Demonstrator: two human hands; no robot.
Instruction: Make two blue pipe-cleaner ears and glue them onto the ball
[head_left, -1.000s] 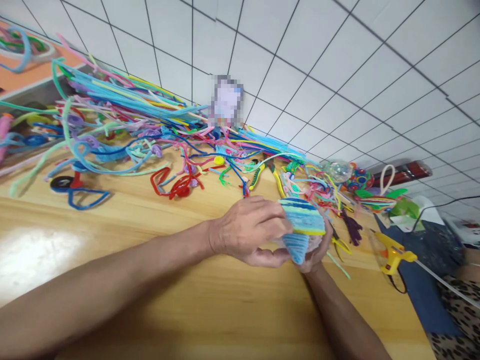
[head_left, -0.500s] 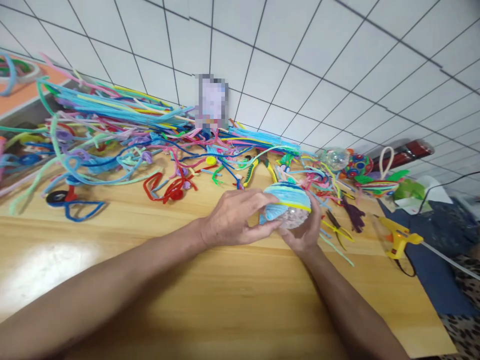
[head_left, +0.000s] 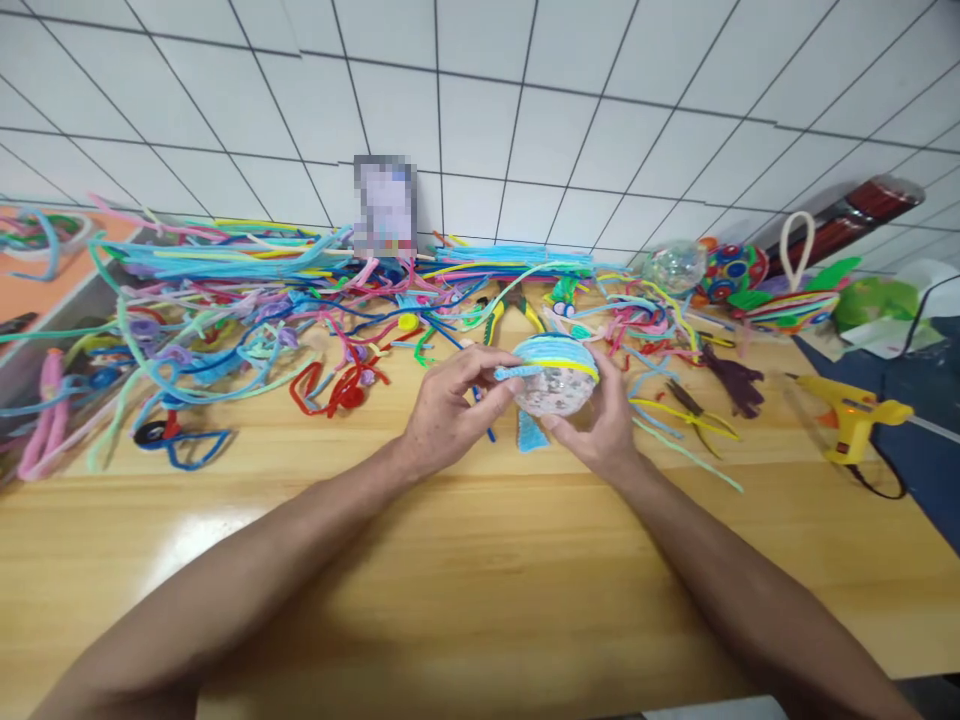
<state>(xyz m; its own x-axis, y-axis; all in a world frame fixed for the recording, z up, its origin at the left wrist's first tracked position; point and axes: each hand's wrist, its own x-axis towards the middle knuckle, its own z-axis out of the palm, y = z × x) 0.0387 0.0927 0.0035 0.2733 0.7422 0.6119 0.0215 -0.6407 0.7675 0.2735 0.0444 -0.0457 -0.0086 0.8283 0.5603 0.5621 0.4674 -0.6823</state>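
A clear ball (head_left: 559, 390), its upper half wrapped in light blue, dark blue and yellow pipe cleaner, is held above the wooden table (head_left: 465, 570). My right hand (head_left: 604, 420) grips it from the right, thumb below and fingers around its side. On the left, my left hand (head_left: 461, 400) pinches a light blue piece (head_left: 517, 372) between thumb and fingers against the ball's left side. Another flat light blue piece (head_left: 532, 431) shows just under the ball. The ball's far side is hidden.
Pipe cleaners (head_left: 247, 262) lie heaped along the wall. Pliers (head_left: 697, 415) and a yellow glue gun (head_left: 855, 415) lie to the right. A red pipe cleaner shape (head_left: 345, 393) is left of my hands. A phone-like object (head_left: 385, 205) leans on the wall.
The ball has tilted, showing more of its clear underside. My left hand now pinches the light blue piece edge-on. The camera view has turned and shifted.
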